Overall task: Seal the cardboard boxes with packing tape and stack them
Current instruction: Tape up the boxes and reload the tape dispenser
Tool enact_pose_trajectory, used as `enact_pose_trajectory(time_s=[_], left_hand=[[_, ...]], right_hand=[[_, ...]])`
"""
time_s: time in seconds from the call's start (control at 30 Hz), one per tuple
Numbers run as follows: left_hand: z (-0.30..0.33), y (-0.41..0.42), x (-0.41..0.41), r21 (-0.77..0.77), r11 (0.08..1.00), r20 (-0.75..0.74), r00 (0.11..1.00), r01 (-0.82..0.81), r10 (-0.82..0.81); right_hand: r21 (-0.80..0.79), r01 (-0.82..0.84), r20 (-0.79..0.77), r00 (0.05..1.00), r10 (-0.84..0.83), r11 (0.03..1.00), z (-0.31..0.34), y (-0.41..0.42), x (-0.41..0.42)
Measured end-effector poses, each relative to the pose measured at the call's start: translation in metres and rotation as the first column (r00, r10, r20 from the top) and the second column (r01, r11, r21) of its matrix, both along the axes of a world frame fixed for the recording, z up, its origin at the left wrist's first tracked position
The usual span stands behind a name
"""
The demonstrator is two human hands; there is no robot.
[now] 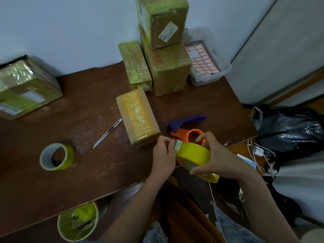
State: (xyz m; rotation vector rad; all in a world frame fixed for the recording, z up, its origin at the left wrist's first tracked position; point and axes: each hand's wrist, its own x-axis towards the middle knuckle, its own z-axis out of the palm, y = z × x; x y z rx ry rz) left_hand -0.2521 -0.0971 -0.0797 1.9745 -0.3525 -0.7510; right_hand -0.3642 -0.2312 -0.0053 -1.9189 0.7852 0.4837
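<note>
I hold a yellow roll of packing tape above the table's near edge. My right hand grips the roll from the right side. My left hand pinches at the roll's left edge with its fingertips. A small taped cardboard box lies flat on the brown table just beyond my hands. An orange and blue tape dispenser lies right of that box, empty. At the back, two cardboard boxes stand stacked, with a narrow taped box leaning beside them.
A second tape roll sits on the left of the table, a utility knife between it and the small box. A large taped box fills the far left. A clear bin with label sheets stands back right. A bag and cables lie right.
</note>
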Motion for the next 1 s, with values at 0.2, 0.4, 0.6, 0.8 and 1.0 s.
enact_pose_trajectory(time_s=[0.2,0.4,0.6,0.8,1.0], left_hand=[[-0.012,0.009,0.006,0.079,0.996,0.006,0.999,-0.039,0.038],[-0.013,0.002,0.012,0.072,0.987,-0.252,0.955,-0.143,0.157],[-0.011,-0.009,0.012,0.075,0.976,-0.484,0.849,-0.203,0.214],[-0.006,-0.01,0.015,0.085,0.976,-0.703,0.682,-0.201,0.202],[0.004,-0.009,0.006,0.01,0.997,-0.756,0.652,-0.071,0.054]], right_hand=[[-0.088,0.121,0.195,0.975,-0.102,0.989,-0.028,-0.013,-0.002],[-0.095,0.218,0.347,0.922,-0.173,0.971,-0.051,-0.021,-0.001],[-0.107,0.281,0.303,0.923,-0.238,0.954,-0.059,-0.036,0.004],[-0.118,0.147,0.173,0.977,-0.125,0.982,-0.043,-0.051,0.009],[-0.397,-0.088,0.134,0.979,0.153,0.914,-0.033,-0.063,0.027]])
